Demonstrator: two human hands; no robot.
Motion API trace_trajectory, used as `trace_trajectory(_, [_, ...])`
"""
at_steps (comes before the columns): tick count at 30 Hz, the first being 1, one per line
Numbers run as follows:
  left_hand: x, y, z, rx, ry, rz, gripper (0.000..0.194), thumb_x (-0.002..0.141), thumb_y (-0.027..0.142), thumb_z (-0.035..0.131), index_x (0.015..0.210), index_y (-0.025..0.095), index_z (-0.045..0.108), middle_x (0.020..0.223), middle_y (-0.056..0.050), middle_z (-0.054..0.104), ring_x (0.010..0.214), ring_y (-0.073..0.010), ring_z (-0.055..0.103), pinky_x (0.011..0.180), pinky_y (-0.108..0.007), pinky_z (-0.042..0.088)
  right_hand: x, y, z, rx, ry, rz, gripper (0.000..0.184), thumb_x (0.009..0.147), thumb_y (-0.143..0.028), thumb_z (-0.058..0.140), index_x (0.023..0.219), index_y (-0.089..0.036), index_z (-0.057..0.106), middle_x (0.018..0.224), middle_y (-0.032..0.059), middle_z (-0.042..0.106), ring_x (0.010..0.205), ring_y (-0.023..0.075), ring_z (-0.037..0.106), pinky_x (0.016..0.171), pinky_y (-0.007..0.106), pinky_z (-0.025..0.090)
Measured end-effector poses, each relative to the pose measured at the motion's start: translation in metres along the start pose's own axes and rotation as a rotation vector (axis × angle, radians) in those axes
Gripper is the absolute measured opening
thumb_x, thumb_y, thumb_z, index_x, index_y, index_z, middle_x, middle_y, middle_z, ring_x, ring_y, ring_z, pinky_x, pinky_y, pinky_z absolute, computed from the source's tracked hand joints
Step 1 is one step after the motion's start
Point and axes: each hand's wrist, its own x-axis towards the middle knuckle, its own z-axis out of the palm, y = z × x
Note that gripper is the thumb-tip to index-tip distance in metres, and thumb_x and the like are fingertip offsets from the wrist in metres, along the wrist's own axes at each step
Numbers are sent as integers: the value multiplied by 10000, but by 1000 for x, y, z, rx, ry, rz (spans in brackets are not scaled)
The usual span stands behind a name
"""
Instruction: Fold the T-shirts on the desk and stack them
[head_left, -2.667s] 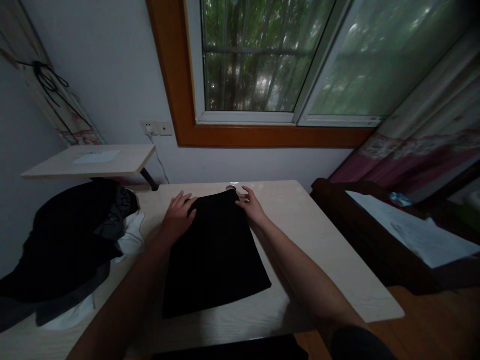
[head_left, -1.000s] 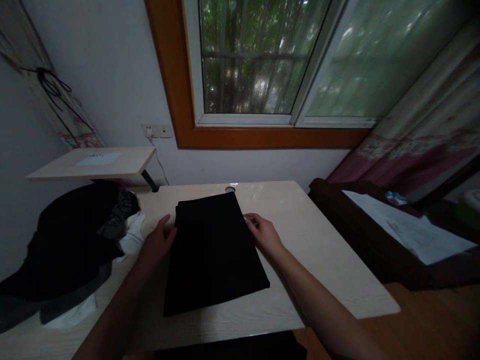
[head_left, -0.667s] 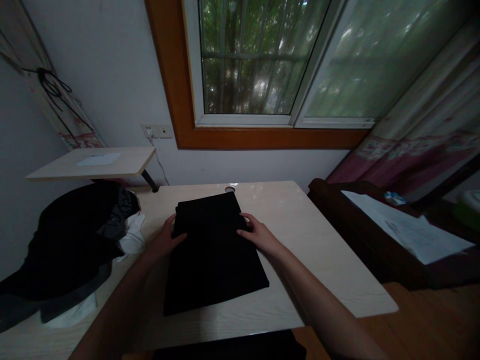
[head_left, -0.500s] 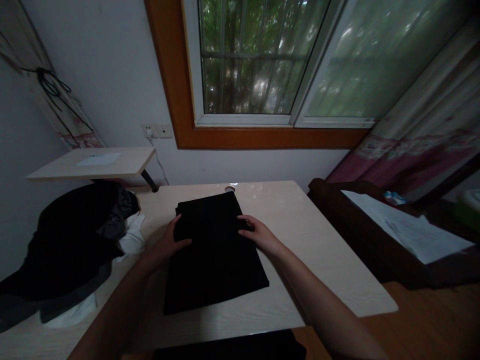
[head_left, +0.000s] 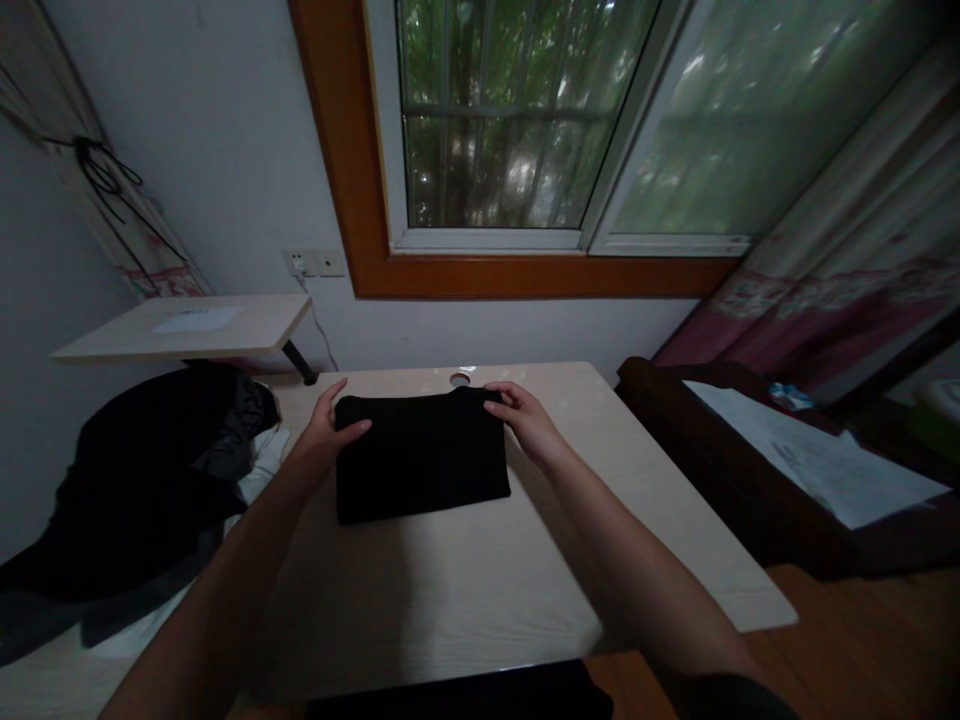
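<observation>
A black folded garment (head_left: 424,460) lies as a compact rectangle on the pale wooden table (head_left: 465,590); what kind of garment it is cannot be told. At its far left corner is my left hand (head_left: 322,435), open, thumb stretched over the cloth and fingers raised along the outer edge. My right hand (head_left: 525,420) is at the far right corner, with the cloth's edge between its thumb and fingers. A small bump shows in the far edge near that hand.
A heap of black and grey clothes (head_left: 142,480) with white cloth (head_left: 262,465) under it fills the table's left side. Above it stands a raised shelf (head_left: 262,325) bearing a paper sheet (head_left: 199,319). Right of the table is dark furniture (head_left: 720,470) with white paper (head_left: 810,455) on it.
The garment has been folded over, its near half brought to the far side, so it is about half as long. Both hands have moved to its far corners.
</observation>
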Motion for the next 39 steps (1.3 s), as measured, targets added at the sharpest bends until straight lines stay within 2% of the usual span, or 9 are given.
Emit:
trace_trajectory(5, [25, 13, 2, 103, 119, 468, 1060, 696, 341, 893, 1575, 274, 305, 1536, -136, 488, 1413, -308, 499, 1207, -496, 380, 16, -32, 7, -126, 133, -264, 380, 730, -383, 842, 1051, -237, 699, 1083, 29, 704, 1037, 206, 614, 960, 371, 462])
trace_trajectory(8, [19, -3, -8, 226, 99, 555, 1052, 739, 359, 864, 1599, 282, 263, 1630, -137, 367, 1505, -332, 373, 1249, -510, 302, 9, -31, 1, -101, 51, -288, 453, 743, -374, 843, 1137, -264, 650, 1029, 10, 684, 991, 188, 615, 911, 344, 467])
trace_trajectory(11, [1, -35, -23, 461, -11, 460, 1025, 758, 366, 834, 1609, 249, 274, 1682, -151, 272, 1548, -378, 267, 1272, -560, 209, -10, -5, -13, -107, -66, -127, 643, 741, -361, 848, 1304, -296, 544, 796, -60, 598, 767, 143, 574, 756, 295, 453])
trace_trajectory(14, [-21, -63, -37, 554, -218, 236, 1092, 762, 392, 816, 1643, 257, 186, 1697, -165, 241, 1533, -423, 281, 1240, -619, 260, -33, 28, -29, -173, -146, 65, 741, 770, -388, 819, 1414, -285, 467, 730, -93, 510, 625, 104, 475, 642, 261, 386])
trace_trajectory(18, [-35, -71, -42, 368, -332, 112, 1126, 781, 434, 813, 1652, 247, 123, 1681, -191, 279, 1509, -412, 340, 1206, -571, 360, -51, 47, -42, -211, -176, 141, 687, 802, -428, 793, 1397, -260, 495, 823, -51, 568, 712, 115, 517, 680, 266, 394])
trace_trajectory(23, [-25, -63, -35, 240, -243, -39, 1161, 791, 524, 795, 1650, 209, 79, 1531, -233, 511, 1351, -377, 569, 1105, -544, 485, -41, 45, -37, -144, -118, 227, 704, 801, -494, 786, 1403, -290, 482, 814, -43, 591, 673, 121, 510, 617, 250, 382])
trace_trajectory(29, [-2, -61, -18, 80, -41, -232, 1017, 816, 463, 798, 1620, 320, 192, 1326, -139, 688, 1100, -281, 729, 982, -447, 581, -13, 39, -13, -48, 5, 366, 754, 766, -482, 815, 1406, -305, 459, 779, -42, 594, 612, 135, 538, 562, 255, 407])
trace_trajectory(33, [11, -57, -6, 26, 30, -250, 988, 794, 393, 830, 1589, 322, 248, 1329, -139, 677, 1096, -253, 726, 978, -413, 583, 9, 48, 0, -26, 61, 300, 774, 704, -431, 839, 1370, -278, 477, 827, -32, 612, 707, 165, 606, 647, 283, 469])
trace_trajectory(39, [11, -49, -1, 17, 23, -120, 1019, 794, 321, 808, 1600, 328, 184, 1261, -120, 710, 1015, -267, 743, 912, -455, 610, 20, 58, 2, -72, 139, 110, 604, 657, -349, 765, 1224, -271, 574, 769, -82, 495, 640, 119, 503, 607, 245, 388])
